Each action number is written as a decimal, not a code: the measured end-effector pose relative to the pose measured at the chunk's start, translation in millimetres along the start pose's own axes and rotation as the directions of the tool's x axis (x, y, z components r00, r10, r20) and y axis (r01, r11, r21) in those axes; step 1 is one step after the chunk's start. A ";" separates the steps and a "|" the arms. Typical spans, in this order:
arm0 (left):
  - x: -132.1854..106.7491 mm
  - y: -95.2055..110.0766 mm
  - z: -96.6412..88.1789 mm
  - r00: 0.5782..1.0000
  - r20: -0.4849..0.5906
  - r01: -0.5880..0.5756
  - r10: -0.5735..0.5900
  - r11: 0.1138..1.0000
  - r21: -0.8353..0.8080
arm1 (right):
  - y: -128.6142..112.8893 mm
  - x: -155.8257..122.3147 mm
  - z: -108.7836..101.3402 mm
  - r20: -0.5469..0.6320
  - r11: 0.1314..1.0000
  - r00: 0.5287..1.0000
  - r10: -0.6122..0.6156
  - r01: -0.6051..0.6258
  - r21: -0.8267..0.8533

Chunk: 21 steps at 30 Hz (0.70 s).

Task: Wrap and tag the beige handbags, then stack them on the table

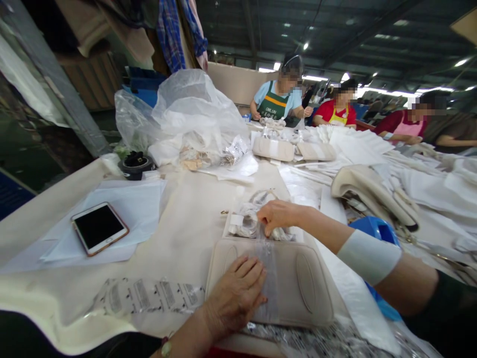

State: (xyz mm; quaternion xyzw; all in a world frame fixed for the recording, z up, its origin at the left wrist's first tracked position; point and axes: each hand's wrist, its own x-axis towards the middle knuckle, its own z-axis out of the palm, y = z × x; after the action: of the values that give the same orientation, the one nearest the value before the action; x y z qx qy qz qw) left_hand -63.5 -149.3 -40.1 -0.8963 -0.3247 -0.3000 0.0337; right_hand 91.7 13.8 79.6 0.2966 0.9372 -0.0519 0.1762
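A beige handbag [290, 278] lies flat in front of me, with a strip of clear plastic [269, 263] running down its middle. My left hand [238, 293] rests on the bag with its fingers stretched out, partly over the strip. At the bag's far edge my right hand [278, 216] is closed in a pinch at the upper end of the plastic strip, beside a plastic-wrapped strap bundle [242, 224]. Printed clear plastic bags [149, 296] lie left of the handbag and under its near edge.
On white sheets [145, 219] at left lies a phone [100, 227]. A black tape roll [137, 166] and crumpled clear plastic [197, 109] stand behind. More bags [274, 149], a blue object [374, 231] and white sheets fill the right. Several people work across the table.
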 end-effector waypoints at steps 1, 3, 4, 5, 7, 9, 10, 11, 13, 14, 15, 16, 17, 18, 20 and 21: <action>0.6 0.2 -0.9 1.000 -0.003 -0.004 0.004 1.000 0.000 | 0.1 -3.5 -0.7 -0.047 1.000 0.999 0.016 -0.017 -0.008; 1.5 0.8 -2.0 1.000 -0.016 -0.002 0.002 1.000 -0.011 | -10.0 -16.5 3.1 -0.171 0.997 0.984 0.056 -0.063 -0.038; 1.6 1.2 -2.2 1.000 -0.027 0.003 -0.004 1.000 -0.024 | -20.1 -25.6 9.5 -0.227 0.995 0.971 0.071 -0.085 -0.052; 1.5 1.5 -2.2 0.999 -0.038 0.013 -0.014 0.999 -0.040 | -32.9 -35.8 19.9 -0.290 0.993 0.954 0.075 -0.098 -0.064; 0.5 1.9 -2.5 0.997 -0.061 0.033 -0.037 0.997 -0.067 | -62.7 -57.0 51.5 -0.370 0.993 0.928 0.049 -0.084 -0.079; -0.8 1.7 -4.1 0.996 -0.071 0.041 -0.045 0.997 -0.062 | -91.2 -75.5 89.8 -0.579 0.990 0.812 -0.072 -0.012 -0.140; -1.3 1.4 -5.6 0.997 -0.066 0.036 -0.039 0.998 -0.046 | -103.0 -82.8 107.1 -0.616 0.988 0.784 -0.077 -0.024 -0.155; -1.5 1.1 -7.7 0.998 -0.054 0.027 -0.028 0.999 -0.029 | -112.8 -88.9 121.2 -0.615 0.988 0.783 -0.087 -0.009 -0.152; -0.9 0.6 -13.0 1.000 -0.004 0.005 -0.005 1.000 -0.015 | -125.5 -99.3 136.8 -0.586 0.995 0.805 -0.093 0.053 -0.085; 0.0 0.4 -16.2 1.000 0.024 -0.004 0.005 1.000 -0.022 | -128.3 -104.5 138.8 -0.575 0.994 0.812 -0.097 0.108 -0.016; 1.0 0.1 -19.3 0.999 0.050 -0.015 0.017 0.999 -0.036 | -128.8 -110.3 138.5 -0.575 0.985 0.814 -0.085 0.156 0.075; 2.2 -0.7 -22.2 0.997 0.070 -0.028 0.032 0.998 -0.052 | -127.2 -116.6 137.1 -0.590 0.968 0.806 -0.051 0.185 0.169; 3.1 -2.2 -24.5 0.997 0.068 -0.040 0.044 0.998 -0.057 | -123.8 -123.2 136.1 -0.620 0.951 0.784 0.021 0.175 0.253; 3.6 -4.7 -25.9 0.999 0.033 -0.037 0.038 0.999 -0.038 | -119.1 -129.4 136.3 -0.661 0.937 0.738 0.137 0.121 0.329; 2.7 -13.5 -25.5 0.991 -0.119 0.071 -0.064 0.995 0.063 | -108.1 -137.5 142.4 -0.700 0.867 0.553 0.452 -0.087 0.491; 0.9 -19.8 -24.0 0.966 -0.210 0.176 -0.150 0.978 0.111 | -103.6 -138.4 147.6 -0.666 0.790 0.446 0.598 -0.184 0.585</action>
State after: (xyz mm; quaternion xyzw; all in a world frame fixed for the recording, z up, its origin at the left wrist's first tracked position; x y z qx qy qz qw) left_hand -87.2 -139.4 -22.6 -0.8278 -0.4109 -0.3689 0.0990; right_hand 181.9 -175.1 -8.8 0.5299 0.7703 -0.0680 -0.3483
